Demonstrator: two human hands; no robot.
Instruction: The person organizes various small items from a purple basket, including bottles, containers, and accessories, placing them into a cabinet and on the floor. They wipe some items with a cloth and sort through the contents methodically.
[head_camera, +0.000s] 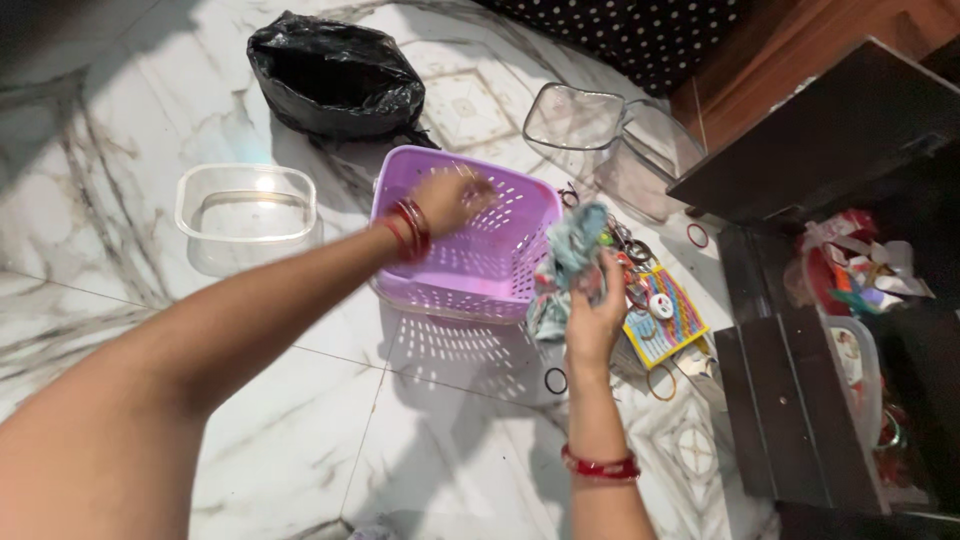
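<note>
Lilac perforated plastic basket (480, 262) sits on the white veined marble floor (90, 230), near the middle of the view. The left hand (452, 200) reaches over the basket's rim at its ten o'clock edge, blurred by motion, so I cannot tell whether its fingers are curled or spread, or whether they grip anything; red bangles (410, 230) circle that wrist. At three o'clock from the basket, just beside its wall, the right hand (596, 312) is closed around a crumpled pale blue-and-white patterned cloth (568, 265), which bunches above the fingers and hangs down against the basket's side. A red bangle (600, 466) rings the right wrist too.

At nine o'clock from the basket lies a clear rectangular plastic container (246, 204), well apart from it. At eleven o'clock stands an open black plastic bag (335, 75). At one o'clock a second clear plastic container (600, 135) lies tilted. Beyond the right hand, at three o'clock, a colourful square bubble-pattern toy (668, 318) lies among scattered small rings and trinkets. A dark wooden cabinet (800, 400) fills the right edge, cluttered inside.
</note>
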